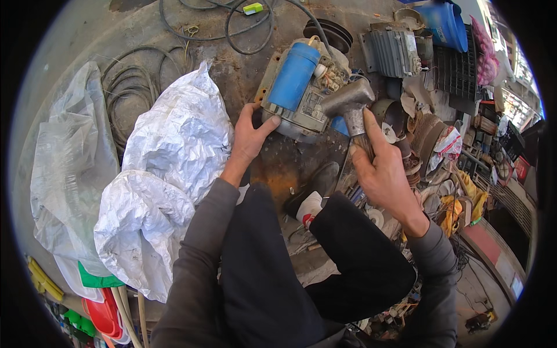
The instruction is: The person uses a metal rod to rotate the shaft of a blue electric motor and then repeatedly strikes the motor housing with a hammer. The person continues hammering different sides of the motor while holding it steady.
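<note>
An electric motor (310, 119) lies on the stained floor in front of me. A blue cylinder, probably its capacitor (295, 76), sits on top, beside an exposed terminal block with wires (328, 79). My left hand (250, 138) grips the motor's near left edge, with the thumb on its near face and the fingers on its side. My right hand (387, 171) is closed round the handle of a hammer (350, 100). The hammer's worn metal head is raised over the motor's right end and hides part of it.
A black pulley (328, 36) is behind the motor, with a finned motor (394, 53) further right. A crumpled silver sack (177, 124) lies left of my arm. Black cable (249, 43) loops at the back. Scrap parts, a blue bucket (444, 26) and a black crate (455, 72) crowd the right.
</note>
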